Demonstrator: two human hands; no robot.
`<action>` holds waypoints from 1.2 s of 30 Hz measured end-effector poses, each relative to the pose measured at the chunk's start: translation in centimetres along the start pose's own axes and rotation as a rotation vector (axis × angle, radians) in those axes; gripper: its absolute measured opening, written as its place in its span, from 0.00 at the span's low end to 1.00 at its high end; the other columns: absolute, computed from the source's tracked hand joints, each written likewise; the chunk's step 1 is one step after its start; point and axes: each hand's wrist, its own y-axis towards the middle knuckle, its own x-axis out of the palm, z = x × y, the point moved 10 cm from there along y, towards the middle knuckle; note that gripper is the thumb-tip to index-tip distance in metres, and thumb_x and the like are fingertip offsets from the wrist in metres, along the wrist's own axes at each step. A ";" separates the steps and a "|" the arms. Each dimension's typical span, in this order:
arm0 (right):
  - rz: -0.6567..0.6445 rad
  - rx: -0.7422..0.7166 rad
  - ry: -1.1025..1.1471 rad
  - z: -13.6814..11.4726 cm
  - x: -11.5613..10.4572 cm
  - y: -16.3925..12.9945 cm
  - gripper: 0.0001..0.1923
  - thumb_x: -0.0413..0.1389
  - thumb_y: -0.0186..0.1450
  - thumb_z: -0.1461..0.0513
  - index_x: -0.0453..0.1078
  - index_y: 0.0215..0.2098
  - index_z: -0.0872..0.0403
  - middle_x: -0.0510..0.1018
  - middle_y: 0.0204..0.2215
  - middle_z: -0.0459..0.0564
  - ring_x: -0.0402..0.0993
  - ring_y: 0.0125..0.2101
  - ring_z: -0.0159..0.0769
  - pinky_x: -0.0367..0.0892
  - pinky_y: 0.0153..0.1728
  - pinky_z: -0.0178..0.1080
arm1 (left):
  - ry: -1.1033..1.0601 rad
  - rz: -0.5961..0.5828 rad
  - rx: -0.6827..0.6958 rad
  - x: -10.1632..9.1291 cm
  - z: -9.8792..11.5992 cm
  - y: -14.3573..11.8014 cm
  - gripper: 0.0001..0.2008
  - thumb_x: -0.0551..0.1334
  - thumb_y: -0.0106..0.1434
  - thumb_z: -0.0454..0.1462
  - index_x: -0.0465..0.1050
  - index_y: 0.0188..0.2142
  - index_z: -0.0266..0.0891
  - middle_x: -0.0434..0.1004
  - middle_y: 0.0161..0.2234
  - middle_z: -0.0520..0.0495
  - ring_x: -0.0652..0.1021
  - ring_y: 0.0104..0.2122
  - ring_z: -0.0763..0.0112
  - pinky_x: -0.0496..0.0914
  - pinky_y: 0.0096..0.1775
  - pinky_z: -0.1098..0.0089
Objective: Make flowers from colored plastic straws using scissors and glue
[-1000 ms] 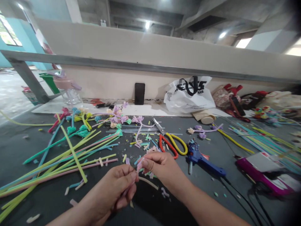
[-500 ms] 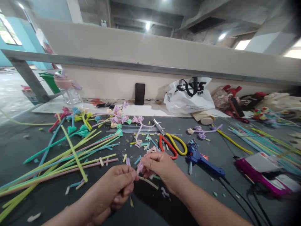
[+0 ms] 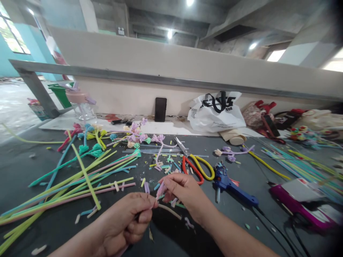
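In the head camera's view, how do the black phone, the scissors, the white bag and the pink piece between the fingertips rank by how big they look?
1. White bag
2. Scissors
3. Black phone
4. Pink piece, partly covered, so ranked by what shows

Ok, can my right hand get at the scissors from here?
Probably yes: the scissors lie just beyond your right hand, handles towards it, with nothing blocking the way. It's pinching a pink fuzzy piece, though, so would likely need to let go.
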 end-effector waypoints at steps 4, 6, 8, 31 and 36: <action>0.020 0.054 0.118 0.8 0.0 0.0 0.13 0.60 0.53 0.55 0.71 0.28 0.58 0.76 0.20 0.45 0.70 0.18 0.27 0.65 0.23 0.31 | -0.010 0.011 -0.010 0.0 -0.1 0.1 0.05 0.56 0.54 0.38 0.62 0.28 0.39 0.54 0.15 0.61 0.46 0.12 0.87 0.37 0.15 0.80; 0.020 0.069 0.160 1.1 0.1 0.1 0.13 0.60 0.52 0.56 0.70 0.27 0.59 0.76 0.19 0.46 0.70 0.18 0.27 0.66 0.24 0.32 | -0.012 0.011 -0.028 0.0 -0.3 0.1 0.06 0.57 0.53 0.39 0.62 0.28 0.39 0.54 0.15 0.61 0.46 0.11 0.88 0.37 0.15 0.80; 0.020 0.085 0.190 1.4 0.2 0.2 0.13 0.60 0.52 0.56 0.70 0.26 0.59 0.76 0.19 0.46 0.71 0.18 0.27 0.67 0.24 0.32 | -0.012 0.012 -0.046 0.1 -0.5 0.1 0.08 0.59 0.53 0.40 0.62 0.28 0.39 0.54 0.15 0.62 0.46 0.11 0.88 0.37 0.15 0.80; -0.034 0.156 0.297 2.6 0.6 0.1 0.12 0.63 0.48 0.59 0.69 0.24 0.60 0.76 0.17 0.48 0.71 0.17 0.28 0.66 0.23 0.33 | 0.165 0.011 -0.029 0.4 -0.8 0.6 0.13 0.56 0.57 0.47 0.56 0.31 0.42 0.61 0.14 0.61 0.49 0.08 0.86 0.37 0.11 0.79; -0.051 0.157 0.294 2.4 0.6 0.3 0.13 0.63 0.48 0.59 0.70 0.26 0.61 0.77 0.18 0.48 0.71 0.16 0.28 0.66 0.22 0.32 | 0.235 0.037 0.084 0.1 0.0 0.8 0.15 0.57 0.55 0.48 0.55 0.29 0.42 0.64 0.15 0.60 0.51 0.07 0.86 0.40 0.09 0.80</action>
